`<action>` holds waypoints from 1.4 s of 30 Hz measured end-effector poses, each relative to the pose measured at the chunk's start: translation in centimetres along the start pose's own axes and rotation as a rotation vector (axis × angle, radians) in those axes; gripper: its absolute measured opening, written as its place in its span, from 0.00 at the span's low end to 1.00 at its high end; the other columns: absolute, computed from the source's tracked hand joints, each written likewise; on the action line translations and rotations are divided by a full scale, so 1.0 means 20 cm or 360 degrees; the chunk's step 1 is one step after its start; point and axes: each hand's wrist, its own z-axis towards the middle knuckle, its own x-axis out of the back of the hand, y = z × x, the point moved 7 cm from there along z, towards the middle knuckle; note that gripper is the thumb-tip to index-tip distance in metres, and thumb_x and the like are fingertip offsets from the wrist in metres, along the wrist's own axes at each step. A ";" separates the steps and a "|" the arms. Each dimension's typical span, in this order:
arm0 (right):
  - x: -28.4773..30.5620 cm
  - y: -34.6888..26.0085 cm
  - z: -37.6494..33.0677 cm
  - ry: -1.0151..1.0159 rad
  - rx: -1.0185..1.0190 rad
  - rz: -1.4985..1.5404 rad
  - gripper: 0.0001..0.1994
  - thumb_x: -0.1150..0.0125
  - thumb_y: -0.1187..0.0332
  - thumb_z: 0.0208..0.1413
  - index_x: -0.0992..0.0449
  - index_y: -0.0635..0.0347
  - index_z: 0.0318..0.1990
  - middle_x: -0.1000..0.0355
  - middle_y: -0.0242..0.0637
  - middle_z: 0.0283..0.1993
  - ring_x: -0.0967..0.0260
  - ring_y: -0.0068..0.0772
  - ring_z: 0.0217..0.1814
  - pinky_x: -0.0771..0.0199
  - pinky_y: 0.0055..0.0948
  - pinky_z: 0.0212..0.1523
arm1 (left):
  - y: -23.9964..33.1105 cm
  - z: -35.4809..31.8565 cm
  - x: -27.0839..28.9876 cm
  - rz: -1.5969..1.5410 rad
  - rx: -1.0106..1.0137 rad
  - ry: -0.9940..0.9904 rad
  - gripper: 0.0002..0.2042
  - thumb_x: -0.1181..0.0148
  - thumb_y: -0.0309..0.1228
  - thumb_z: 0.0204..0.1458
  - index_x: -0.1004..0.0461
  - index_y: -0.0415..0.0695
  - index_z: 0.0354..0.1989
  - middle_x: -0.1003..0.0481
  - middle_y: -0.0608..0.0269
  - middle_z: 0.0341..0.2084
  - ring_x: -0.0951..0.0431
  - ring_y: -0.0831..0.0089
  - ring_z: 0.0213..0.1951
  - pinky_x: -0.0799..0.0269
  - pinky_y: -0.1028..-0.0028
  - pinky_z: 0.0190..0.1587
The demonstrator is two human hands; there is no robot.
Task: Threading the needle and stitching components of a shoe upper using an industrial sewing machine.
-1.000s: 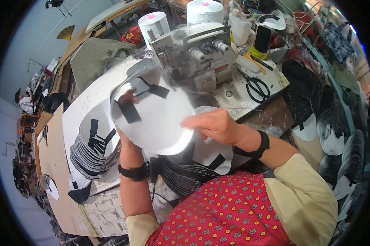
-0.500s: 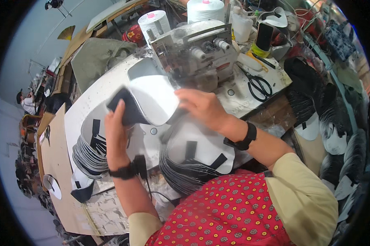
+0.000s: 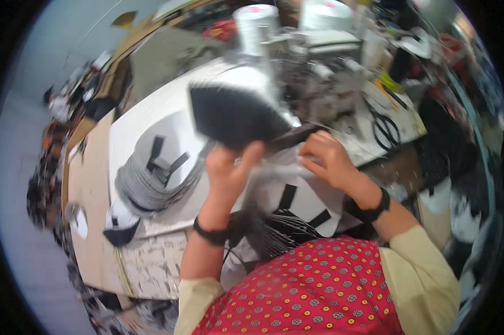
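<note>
My left hand (image 3: 229, 167) grips the lower edge of a curved fabric panel (image 3: 229, 114), thumb raised against it. The panel's black face shows, smeared by motion, in front of the sewing machine (image 3: 319, 78). My right hand (image 3: 331, 159) is closed, fingers curled together near the dark tapering right end of the panel; what it pinches is hidden. Below it lies a stack of white-topped panels (image 3: 307, 204) with black strips and threaded edges. Left of my left hand sits another stack of grey-white panels (image 3: 151, 178), also with black strips on top.
Two white thread cones (image 3: 256, 28) stand behind the machine. Black-handled scissors (image 3: 386, 133) lie on the table's right end beside a yellow tool. A small black-and-white piece (image 3: 120, 226) rests at the left table edge. Heaped panels (image 3: 467, 218) fill the right side.
The panel has turned from its white side to its black side and moved right with my left hand. My right hand has shifted right and lower. The whole view has swung.
</note>
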 end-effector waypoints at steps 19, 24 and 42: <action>0.49 -0.22 -0.15 -0.0442 -0.0086 0.0054 0.09 0.41 0.83 0.41 0.33 0.62 0.29 0.25 0.43 0.40 0.26 0.35 0.41 0.26 0.31 0.39 | -0.08 -0.08 0.40 0.2625 -0.0684 -0.0153 0.13 0.43 0.30 0.46 0.29 0.51 0.42 0.32 0.69 0.29 0.29 0.72 0.30 0.35 0.71 0.32; 0.67 -0.16 -0.03 0.0355 -0.0222 0.0779 0.09 0.39 0.79 0.54 0.35 0.58 0.32 0.30 0.30 0.36 0.33 0.17 0.34 0.27 0.18 0.38 | -0.26 -0.31 0.40 0.3079 -0.0392 -0.0568 0.27 0.47 0.32 0.51 0.37 0.51 0.64 0.35 0.70 0.29 0.34 0.72 0.36 0.40 0.70 0.39; -0.07 0.05 0.19 0.0467 -0.0400 0.0668 0.09 0.42 0.71 0.59 0.23 0.66 0.43 0.24 0.45 0.31 0.26 0.31 0.29 0.28 0.29 0.31 | -0.23 0.35 0.15 -0.0728 -0.0051 0.0168 0.17 0.50 0.35 0.64 0.30 0.36 0.54 0.29 0.60 0.53 0.29 0.77 0.47 0.34 0.77 0.48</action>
